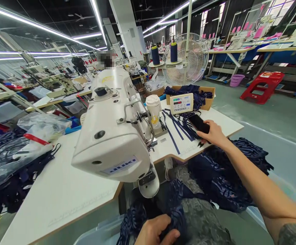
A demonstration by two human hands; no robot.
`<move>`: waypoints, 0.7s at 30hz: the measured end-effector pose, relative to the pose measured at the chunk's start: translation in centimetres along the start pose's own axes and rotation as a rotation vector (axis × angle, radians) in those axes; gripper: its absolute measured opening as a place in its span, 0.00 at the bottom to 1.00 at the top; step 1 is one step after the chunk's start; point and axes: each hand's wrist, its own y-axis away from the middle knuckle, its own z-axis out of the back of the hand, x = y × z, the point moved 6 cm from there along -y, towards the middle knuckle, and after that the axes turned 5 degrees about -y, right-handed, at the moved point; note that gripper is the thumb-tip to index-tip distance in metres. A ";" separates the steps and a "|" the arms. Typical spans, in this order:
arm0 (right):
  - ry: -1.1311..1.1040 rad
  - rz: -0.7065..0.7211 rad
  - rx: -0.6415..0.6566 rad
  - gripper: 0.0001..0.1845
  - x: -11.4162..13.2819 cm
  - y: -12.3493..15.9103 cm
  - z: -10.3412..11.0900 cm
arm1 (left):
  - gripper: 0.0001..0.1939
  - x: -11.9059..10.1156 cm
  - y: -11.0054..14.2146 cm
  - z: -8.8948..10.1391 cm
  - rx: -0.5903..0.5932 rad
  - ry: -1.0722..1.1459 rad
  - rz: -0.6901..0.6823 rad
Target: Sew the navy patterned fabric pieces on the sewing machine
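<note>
My right hand (214,134) reaches across the white tabletop with its fingers on the near end of a black smartphone (199,123). Navy fabric strips (178,126) lie beside the phone, some of them partly under it. Low in the view, my left hand (156,232) is curled around navy patterned fabric (177,214) over my lap. A white sewing machine (112,136) marked JUKI stands between the hands and the far table; its rounded end (149,185) hangs just above the left hand.
A control panel (181,103), a white lidded cup (153,108) and a cardboard box (209,97) of navy pieces stand on the table. Plastic bins (285,163) with piled navy garments (222,173) flank me. Behind are a fan (199,61), thread cones (174,52) and a red stool (262,86).
</note>
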 end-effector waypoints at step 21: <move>-0.047 0.273 0.152 0.31 16.4 8.4 -11.5 | 0.15 -0.2 1.2 0.2 -0.071 -0.034 0.068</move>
